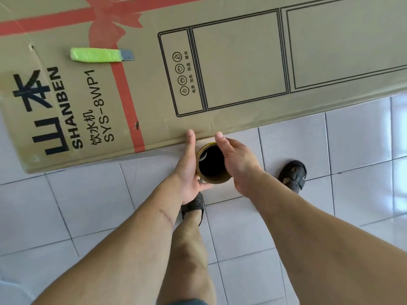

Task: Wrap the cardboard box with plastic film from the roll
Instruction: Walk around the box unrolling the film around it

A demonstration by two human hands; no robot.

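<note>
A long cardboard box (242, 67) lies flat on the tiled floor, printed with a red ribbon and black text. Just in front of its near edge the film roll (211, 165) stands on end, and I look straight down its dark hollow core. My left hand (189, 172) lies against the roll's left side, fingers straight and fingertips touching the box edge. Over the roll's right rim my right hand (239, 164) curves with the thumb at the top of the rim. No loose film shows in this view.
A utility knife (99, 55) with a green handle lies on top of the box near its left end. My two feet in dark sandals, the left foot (192, 208) and the right foot (294, 175), stand on the white floor tiles (352, 150) close behind the roll.
</note>
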